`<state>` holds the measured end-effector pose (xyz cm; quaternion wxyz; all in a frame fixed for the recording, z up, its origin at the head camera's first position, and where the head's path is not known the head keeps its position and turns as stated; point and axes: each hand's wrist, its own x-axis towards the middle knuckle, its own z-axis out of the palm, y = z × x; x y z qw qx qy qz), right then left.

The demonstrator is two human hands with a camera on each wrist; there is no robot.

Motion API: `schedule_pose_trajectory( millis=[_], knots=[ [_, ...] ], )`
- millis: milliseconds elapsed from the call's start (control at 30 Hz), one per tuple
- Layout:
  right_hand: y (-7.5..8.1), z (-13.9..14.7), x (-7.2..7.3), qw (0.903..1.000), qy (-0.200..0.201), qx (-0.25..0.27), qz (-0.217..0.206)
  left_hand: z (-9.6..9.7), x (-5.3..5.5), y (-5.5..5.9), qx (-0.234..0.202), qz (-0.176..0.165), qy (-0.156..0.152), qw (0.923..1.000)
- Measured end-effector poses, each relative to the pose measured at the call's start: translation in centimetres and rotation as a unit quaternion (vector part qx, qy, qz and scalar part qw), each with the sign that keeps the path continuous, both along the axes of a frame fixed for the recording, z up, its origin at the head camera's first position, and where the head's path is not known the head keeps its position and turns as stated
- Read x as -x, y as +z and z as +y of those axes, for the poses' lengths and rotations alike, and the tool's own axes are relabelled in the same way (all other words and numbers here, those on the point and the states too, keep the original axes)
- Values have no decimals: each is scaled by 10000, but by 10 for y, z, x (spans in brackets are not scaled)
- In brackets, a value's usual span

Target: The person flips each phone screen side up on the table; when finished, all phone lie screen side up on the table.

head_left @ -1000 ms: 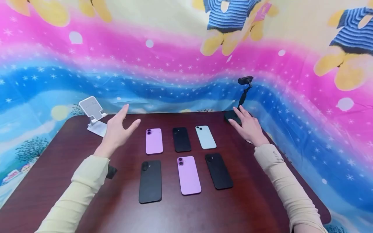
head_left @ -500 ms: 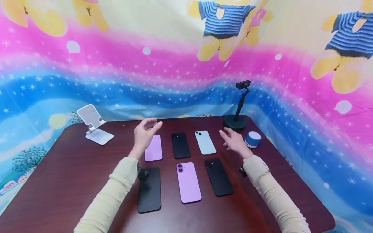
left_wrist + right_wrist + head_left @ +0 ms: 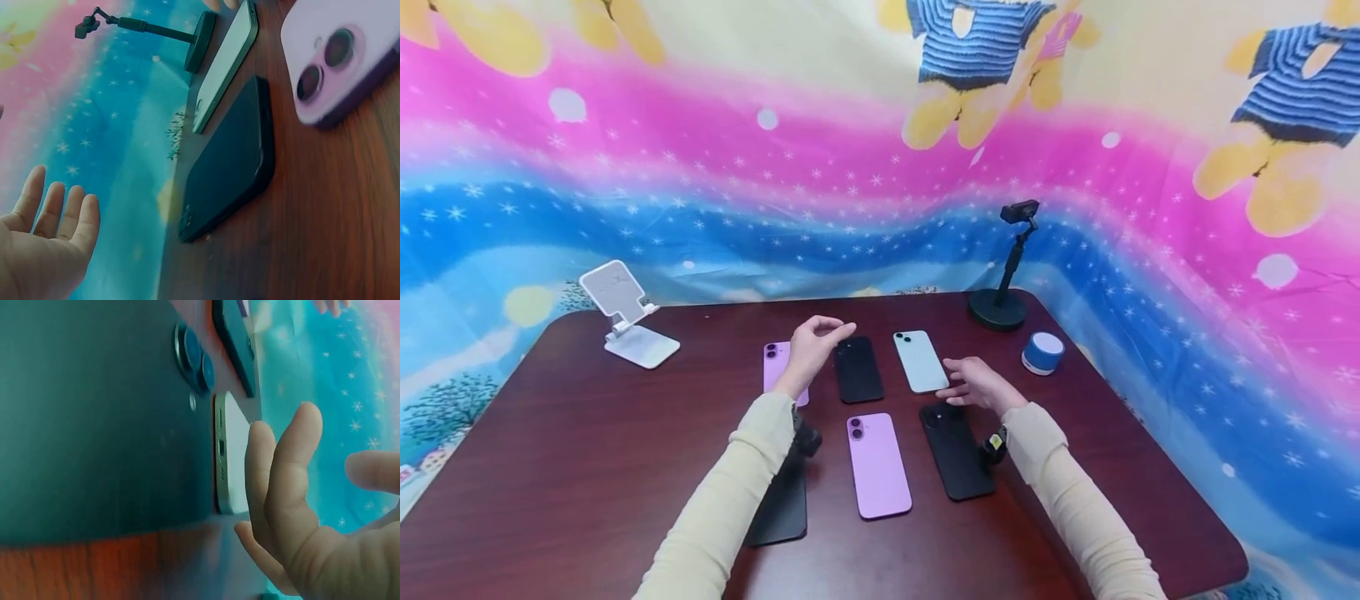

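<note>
Several phones lie back side up in two rows. Over the back-left purple phone (image 3: 774, 372), which it partly covers, my left hand (image 3: 811, 357) hovers with thumb and fingers toward the top of the back-middle black phone (image 3: 860, 372). In the left wrist view this hand (image 3: 53, 240) is apart from that black phone (image 3: 231, 159), its fingers loosely bent. My right hand (image 3: 981, 385) is beside the lower edge of the mint phone (image 3: 920, 362), above the front-right black phone (image 3: 957, 457). Its fingers (image 3: 290, 469) are loosely bent, thumb apart; whether they touch the mint phone (image 3: 235, 456), I cannot tell.
Between the arms lies the front purple phone (image 3: 880, 471); the front-left black phone (image 3: 782, 508) is partly under my left sleeve. A white phone stand (image 3: 640, 346) is back left. A black stand (image 3: 997, 310) and a blue-and-white round device (image 3: 1042, 354) are back right. Patterned cloth (image 3: 820, 208) hangs behind the table.
Both hands have come inward over the phones: the left moved right from near the white stand, the right moved left and nearer from the black stand. The phones lie as before.
</note>
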<state>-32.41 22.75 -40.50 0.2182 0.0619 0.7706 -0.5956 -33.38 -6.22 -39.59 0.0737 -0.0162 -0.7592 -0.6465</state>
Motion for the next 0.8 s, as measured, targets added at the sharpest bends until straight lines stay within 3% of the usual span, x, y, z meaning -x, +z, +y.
schedule_pose_trajectory(
  millis=[100, 267, 400, 633, 800],
  knots=[
    [-2, -2, 1, 9992, -130, 303, -233, 9, 6, -3, -249, -191, -183, 9993],
    [-8, -3, 3, 9971, -167, 693, -254, 20, 17, -9, -648, -408, -538, 9956],
    [-11, -4, 5, 9983, -104, 535, -184, 25, 20, -12, -851, -532, -690, 9926],
    [-8, -3, 4, 9989, -393, -259, -75, 35, 24, -22, -42, -632, -764, 9951],
    [-6, -6, 6, 9994, -279, -64, -174, 39, 29, -24, -118, -813, -1052, 9911]
  ],
)
